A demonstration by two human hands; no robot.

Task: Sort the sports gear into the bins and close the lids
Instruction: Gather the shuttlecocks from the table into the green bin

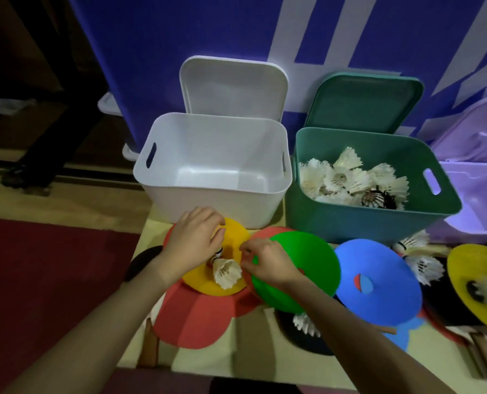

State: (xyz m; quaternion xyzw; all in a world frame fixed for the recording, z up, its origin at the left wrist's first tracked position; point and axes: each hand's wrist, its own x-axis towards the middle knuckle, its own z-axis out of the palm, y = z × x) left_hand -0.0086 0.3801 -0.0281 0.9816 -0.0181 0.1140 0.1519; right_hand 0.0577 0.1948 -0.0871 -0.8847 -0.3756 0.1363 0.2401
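Two hands are working over the yellow disc [208,282], in front of the empty white bin [213,191]. The left hand [194,240] is curling its fingers round the disc's far edge; the right hand [265,263] is pinching the green disc [296,271]. A shuttlecock [226,273] is lying on the yellow disc. I'm guessing it's featherlight and fragile, best held by the cork. The discs look thin and bendy, best taken by the rims. No readable writing is showing.
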